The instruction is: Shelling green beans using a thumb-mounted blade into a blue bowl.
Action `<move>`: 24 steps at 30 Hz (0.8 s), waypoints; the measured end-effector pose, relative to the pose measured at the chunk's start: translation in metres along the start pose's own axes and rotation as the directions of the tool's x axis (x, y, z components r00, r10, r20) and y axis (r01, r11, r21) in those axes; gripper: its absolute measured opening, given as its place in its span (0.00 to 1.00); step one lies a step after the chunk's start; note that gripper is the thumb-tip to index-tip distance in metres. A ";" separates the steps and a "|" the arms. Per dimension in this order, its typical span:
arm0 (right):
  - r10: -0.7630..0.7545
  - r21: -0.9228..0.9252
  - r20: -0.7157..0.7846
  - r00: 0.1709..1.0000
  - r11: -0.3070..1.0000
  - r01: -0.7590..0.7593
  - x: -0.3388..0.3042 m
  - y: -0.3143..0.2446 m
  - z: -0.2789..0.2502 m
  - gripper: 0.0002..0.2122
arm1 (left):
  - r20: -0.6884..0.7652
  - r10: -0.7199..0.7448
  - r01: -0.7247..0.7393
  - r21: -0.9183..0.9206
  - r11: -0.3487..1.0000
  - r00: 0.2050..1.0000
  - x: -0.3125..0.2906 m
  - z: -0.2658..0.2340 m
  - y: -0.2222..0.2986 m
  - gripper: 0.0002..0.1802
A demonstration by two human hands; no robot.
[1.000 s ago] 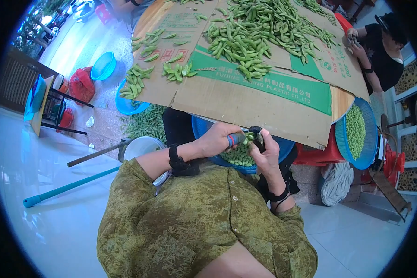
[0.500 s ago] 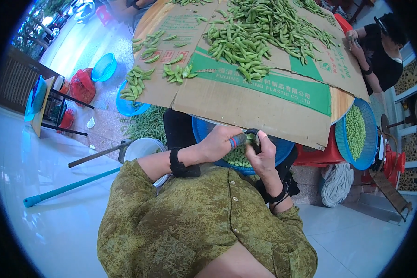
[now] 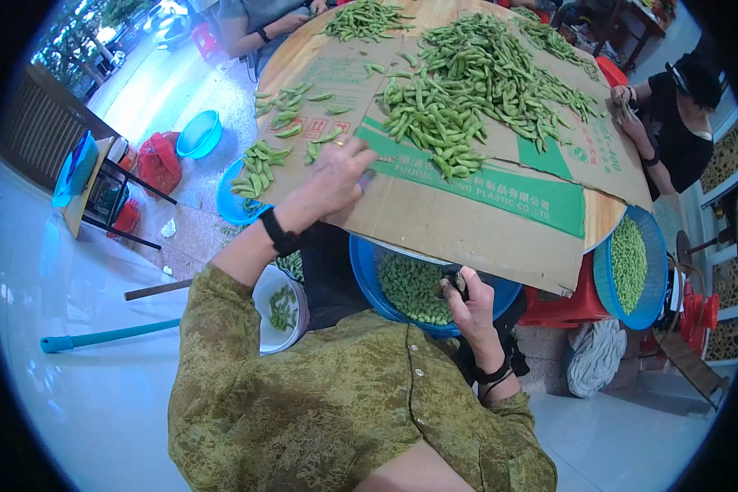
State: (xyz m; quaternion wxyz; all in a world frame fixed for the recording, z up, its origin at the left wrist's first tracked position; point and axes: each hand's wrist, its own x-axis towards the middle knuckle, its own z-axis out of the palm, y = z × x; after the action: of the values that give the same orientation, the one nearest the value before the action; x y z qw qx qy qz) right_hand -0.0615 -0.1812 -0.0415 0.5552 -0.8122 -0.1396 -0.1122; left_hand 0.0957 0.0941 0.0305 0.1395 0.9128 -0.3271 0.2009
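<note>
My left hand (image 3: 336,179) is over the cardboard at the table's near left edge, its fingertips smeared by motion beside a small group of green bean pods (image 3: 321,148). Bluish tape shows on one of its fingers. My right hand (image 3: 473,305) is held above a blue basket (image 3: 367,283) in front of me, fingers closed, with a black cover at the fingertips. Whether anything sits between them I cannot make out. Shelled green beans (image 3: 414,289) lie in that basket. Another cluster of pods (image 3: 258,170) rests at the table's left edge.
A large heap of pods (image 3: 467,90) covers the flattened cardboard (image 3: 435,215). To the right, a blue basket (image 3: 662,271) holds shelled beans. A white bucket (image 3: 297,332) with pods or hulls stands at my left, near a teal pole (image 3: 111,336). Co-workers' hands (image 3: 627,107) are at the table.
My left hand has left my right hand and moved up and left to the pods on the table. The right hand has dropped slightly. The view has shifted a little.
</note>
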 end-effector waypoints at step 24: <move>0.283 0.513 0.068 0.957 0.813 -0.277 -0.001 -0.016 -0.001 0.12 | 0.139 0.237 -0.257 0.148 0.955 0.962 0.083 0.063 -0.058 0.13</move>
State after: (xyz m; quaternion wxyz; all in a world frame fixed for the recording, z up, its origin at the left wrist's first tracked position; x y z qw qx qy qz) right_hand -0.0677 -0.1771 -0.0277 0.7638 -0.6441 -0.0404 0.0078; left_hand 0.2093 0.0685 0.0058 0.0176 0.8836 -0.4287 0.1877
